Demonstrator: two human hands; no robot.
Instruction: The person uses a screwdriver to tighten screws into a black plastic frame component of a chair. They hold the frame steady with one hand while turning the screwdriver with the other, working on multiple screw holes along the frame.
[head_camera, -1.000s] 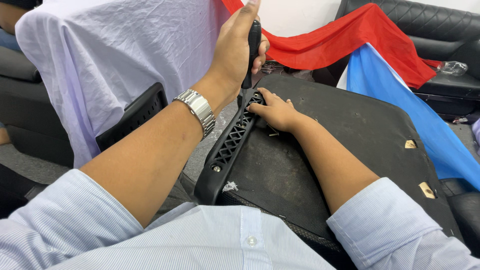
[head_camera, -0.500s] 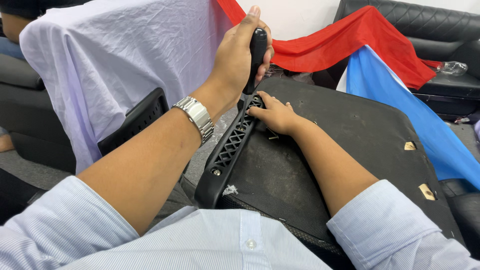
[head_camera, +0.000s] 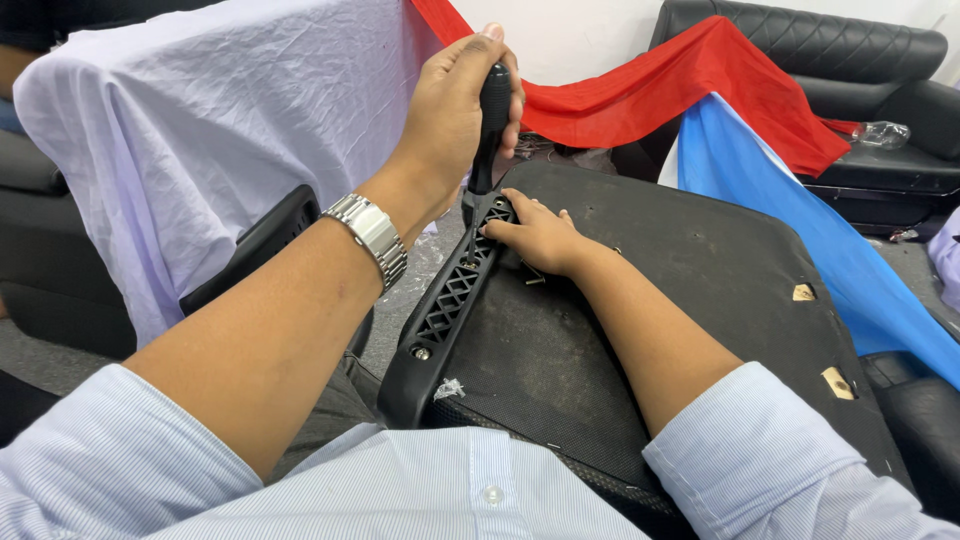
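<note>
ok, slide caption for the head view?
Left hand drives black-handled screwdriver into chair armrest bracket; right hand steadies it.

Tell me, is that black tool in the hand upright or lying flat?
Upright: the left hand grips the screwdriver handle-up, tip down at the black bracket.

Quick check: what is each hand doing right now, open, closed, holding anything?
Left hand: closed around the black screwdriver handle, held upright.
Right hand: open, fingers resting on the black bracket by the tool tip.

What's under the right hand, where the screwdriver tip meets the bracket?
The right hand rests on the black lattice bracket beside the screwdriver held by the left hand. The tip and any screw are hidden.
</note>
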